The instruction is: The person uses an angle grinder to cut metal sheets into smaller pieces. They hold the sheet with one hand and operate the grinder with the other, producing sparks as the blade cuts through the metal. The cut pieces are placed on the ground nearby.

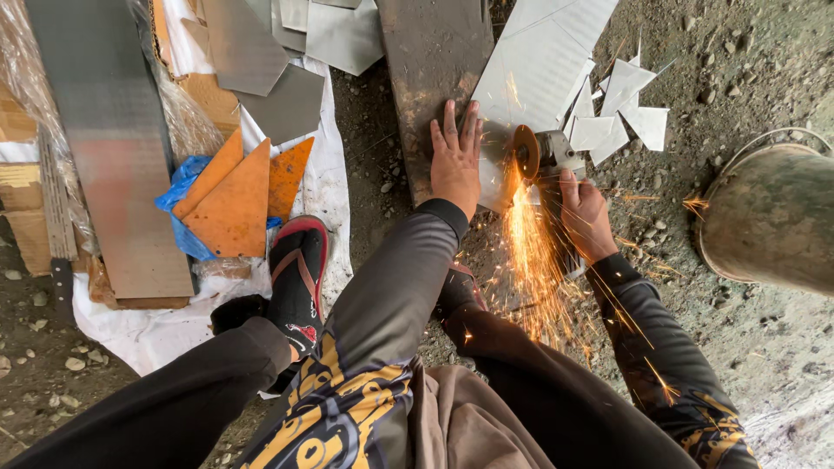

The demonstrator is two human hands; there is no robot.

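From the left I see orange offcuts [233, 201] on white cloth, then my sandalled foot [297, 274]; my left hand [455, 156] lies flat, fingers spread, pressing the steel sheet [530, 65] onto the rusty plank [432, 61]; my right hand [584, 213] is clenched round the grinder [546, 155], its disc biting the sheet's edge just beside my left fingers. A kick or slip could run the disc into that hand; sparks [530, 260] shower my legs and could burn cloth. Sparks hide the cut line; the bucket [769, 217] is cut off at right.
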